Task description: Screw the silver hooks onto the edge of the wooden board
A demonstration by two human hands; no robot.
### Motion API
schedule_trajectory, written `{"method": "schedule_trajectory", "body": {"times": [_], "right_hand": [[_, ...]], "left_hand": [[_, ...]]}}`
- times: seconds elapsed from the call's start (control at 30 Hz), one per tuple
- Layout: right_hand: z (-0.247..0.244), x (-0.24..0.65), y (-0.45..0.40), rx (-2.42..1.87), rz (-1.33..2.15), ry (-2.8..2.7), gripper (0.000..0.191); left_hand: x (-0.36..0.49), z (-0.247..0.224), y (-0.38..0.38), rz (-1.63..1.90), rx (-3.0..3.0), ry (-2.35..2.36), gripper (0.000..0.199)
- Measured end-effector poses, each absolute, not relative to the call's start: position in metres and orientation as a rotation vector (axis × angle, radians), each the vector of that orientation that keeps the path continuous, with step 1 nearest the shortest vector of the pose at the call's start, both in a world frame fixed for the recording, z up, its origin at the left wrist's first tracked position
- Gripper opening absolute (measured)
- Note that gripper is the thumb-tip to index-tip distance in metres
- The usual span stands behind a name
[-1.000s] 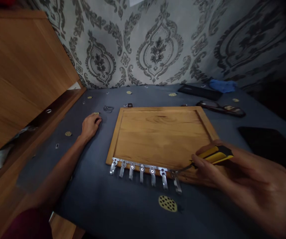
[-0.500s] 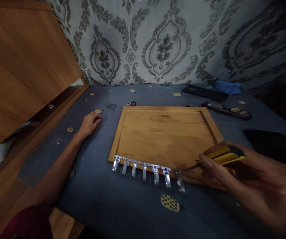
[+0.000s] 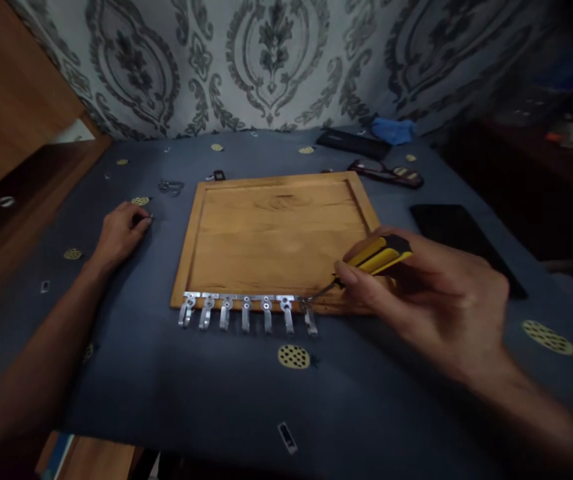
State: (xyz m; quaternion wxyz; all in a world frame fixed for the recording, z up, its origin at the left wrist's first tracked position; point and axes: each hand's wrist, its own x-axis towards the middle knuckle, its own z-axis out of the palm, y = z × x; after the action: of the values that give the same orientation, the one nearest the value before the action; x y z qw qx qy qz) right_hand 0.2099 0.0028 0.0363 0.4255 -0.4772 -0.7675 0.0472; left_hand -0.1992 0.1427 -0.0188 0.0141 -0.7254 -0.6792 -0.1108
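A framed wooden board (image 3: 276, 233) lies flat on the dark cloth. Several silvery metal hooks (image 3: 246, 313) sit in a row along its near edge. My right hand (image 3: 416, 300) is closed around a yellow-and-black screwdriver (image 3: 374, 257), whose shaft slants down left to the rightmost hook (image 3: 310, 317). Whether the tip touches that hook's screw is too small to tell. Left of the board, my left hand (image 3: 120, 233) rests on the cloth with thumb and fingers pinched together. A small shiny metal piece pokes out between them, its kind unclear.
Loose metal hooks (image 3: 170, 188) lie beyond my left hand. Behind the board are a black case (image 3: 354, 142), eyeglasses (image 3: 386, 175) and a blue cloth (image 3: 393, 131). A dark flat tablet-like object (image 3: 459, 233) lies at right. Wooden furniture (image 3: 21, 107) stands at left, before a patterned curtain (image 3: 276, 60).
My view has turned to the right, so everything appears farther left and higher. The screwdriver stays at the rightmost hook, and my left hand keeps its pinch on the cloth.
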Motion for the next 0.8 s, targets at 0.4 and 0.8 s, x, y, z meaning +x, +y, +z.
{"method": "schedule_trajectory", "body": {"times": [0.4, 0.8], "right_hand": [[0.036, 0.208, 0.002, -1.262, 0.229, -1.847, 0.022], [0.038, 0.207, 0.001, -1.282, 0.203, -1.842, 0.022]], "left_hand": [[-0.189, -0.013, 0.137, -0.396, -2.097, -2.228, 0.034], [-0.187, -0.011, 0.134, -0.450, -2.055, -2.305, 0.032]]}}
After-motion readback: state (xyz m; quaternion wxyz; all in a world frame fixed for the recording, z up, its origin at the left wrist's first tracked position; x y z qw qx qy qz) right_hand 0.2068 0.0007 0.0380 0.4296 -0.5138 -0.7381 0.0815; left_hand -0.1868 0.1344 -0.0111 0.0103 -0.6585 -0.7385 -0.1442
